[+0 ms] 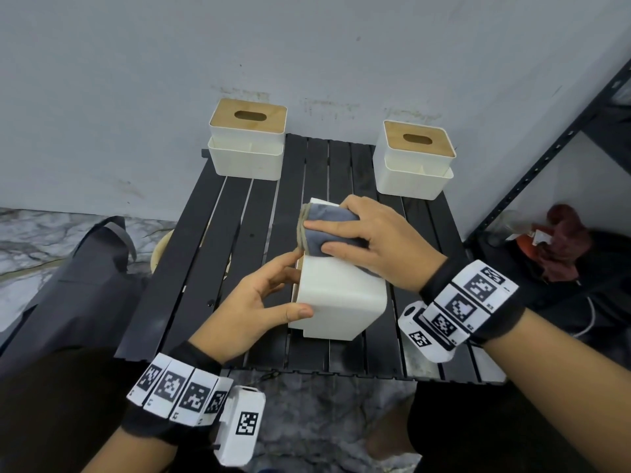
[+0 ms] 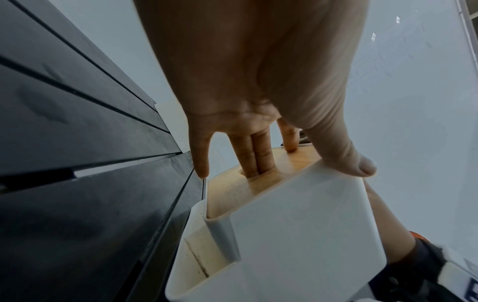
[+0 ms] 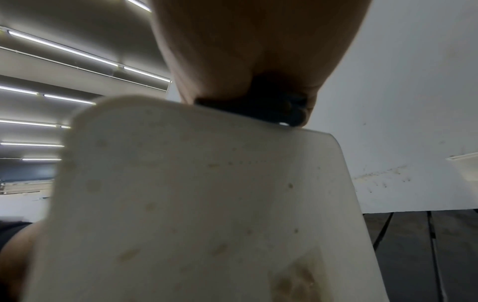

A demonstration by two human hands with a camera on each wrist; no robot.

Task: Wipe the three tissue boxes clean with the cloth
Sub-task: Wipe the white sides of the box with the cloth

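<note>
A white tissue box (image 1: 341,295) with a wooden lid lies tipped on its side mid-table. My left hand (image 1: 293,288) grips it, thumb on the near white face and fingers on the lid. In the left wrist view two fingers (image 2: 256,161) reach into the lid's slot of this box (image 2: 297,235). My right hand (image 1: 317,237) holds a bunched grey-blue cloth (image 1: 329,216) and presses it on the box's upturned far side. The right wrist view shows the cloth (image 3: 248,106) against the box's edge, and brownish spots on the box (image 3: 194,204). Two more tissue boxes stand upright at the back left (image 1: 247,141) and back right (image 1: 413,162).
The black slatted table (image 1: 218,254) stands against a pale wall. A black bag (image 1: 85,278) lies on the floor to the left. A dark metal shelf frame (image 1: 546,158) stands to the right, with a reddish-brown bundle (image 1: 563,244) under it.
</note>
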